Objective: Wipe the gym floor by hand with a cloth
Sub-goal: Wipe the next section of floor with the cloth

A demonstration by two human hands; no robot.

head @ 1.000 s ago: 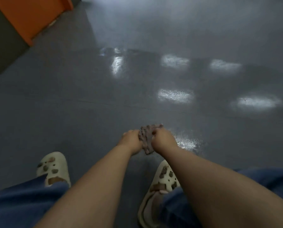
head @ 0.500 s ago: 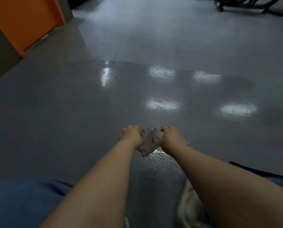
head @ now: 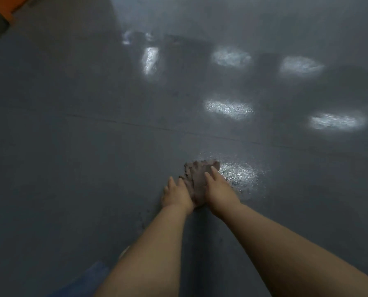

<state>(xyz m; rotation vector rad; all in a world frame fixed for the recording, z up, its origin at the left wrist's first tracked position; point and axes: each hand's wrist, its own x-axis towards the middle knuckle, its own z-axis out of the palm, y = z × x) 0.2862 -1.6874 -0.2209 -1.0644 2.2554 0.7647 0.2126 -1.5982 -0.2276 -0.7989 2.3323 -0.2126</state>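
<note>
A small brownish-grey cloth (head: 197,176) lies on the dark grey gym floor (head: 71,146) in the lower middle of the head view. My left hand (head: 175,195) rests flat at the cloth's left edge, fingers stretched forward. My right hand (head: 218,189) presses on the cloth's right side with straight fingers. Both forearms reach out from the bottom of the frame. A wet, shiny patch (head: 241,172) glistens just right of the cloth.
Several bright light reflections (head: 229,107) lie on the wet floor farther ahead. A thin seam (head: 136,124) crosses the floor ahead of the hands. An orange panel (head: 9,5) shows at the top left corner. Blue fabric (head: 89,277) of my clothing sits at the bottom.
Both hands went from curled around the bunched cloth to flat with fingers extended, and the cloth now lies spread on the floor. The camera tilted down; the sandals left the view.
</note>
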